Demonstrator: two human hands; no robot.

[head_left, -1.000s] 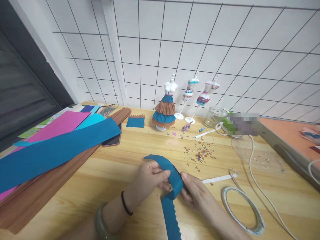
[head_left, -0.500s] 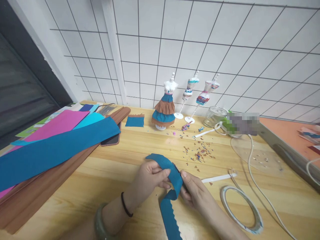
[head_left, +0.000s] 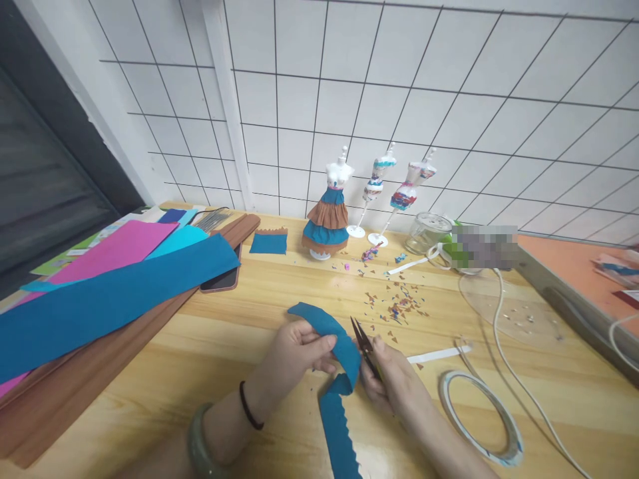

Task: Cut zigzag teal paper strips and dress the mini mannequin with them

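Note:
A long strip of blue crepe paper (head_left: 337,426) hangs in a curl toward the front edge of the view, one side of it cut in a zigzag. My left hand (head_left: 304,346) pinches the strip near its upper end, thumb on top. Closed round a pair of dark thread snips (head_left: 367,346) is my right hand (head_left: 394,379), just right of the strip. The snips' two blades point up and away, slightly apart, beside the paper's edge.
Small dress forms stand at the back, one in a blue and brown paper dress (head_left: 327,223). Coloured paper sheets (head_left: 124,286) cover a phone (head_left: 222,278) at left. Paper scraps (head_left: 399,306), a tape roll (head_left: 482,416), a glass jar (head_left: 428,233) and a white cable (head_left: 504,346) lie rightward.
The snips have moved off the strip's edge to the right, and their blades now show in full. My left hand keeps its pinch, shifted slightly left with the paper.

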